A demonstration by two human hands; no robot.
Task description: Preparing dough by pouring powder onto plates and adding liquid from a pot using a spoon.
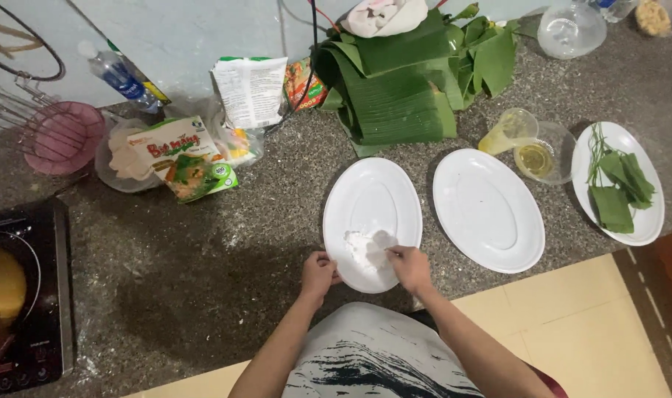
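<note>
Early stage, by the look of it. Right hand (411, 267) pinches at a small white mound of dough or flour (367, 247) on the near white oval plate (371, 193); fingers closed on its edge. Left hand (318, 274) rests on the plate's near rim, fingers curled on it, steadying. Hands apart, the mound between them.

Only this one white lump is out, unshaped. Second oval plate (488, 209) just to the right is bare. Third plate (645, 221) farther right carries cut green leaf pieces (620, 190) and thin green strands, unused. Stack of banana leaves (402, 81) sits at the back of the tabletop (203, 273), mostly uncut. Small bowl of yellowish oil (544, 153) beside a tipped plastic cup (507, 133). Flour bags (192, 158) at left, opened. Induction cooker (26, 295) at far left with a yellow pot, state unclear.

Judgement: nothing wrapped or portioned yet.
</note>
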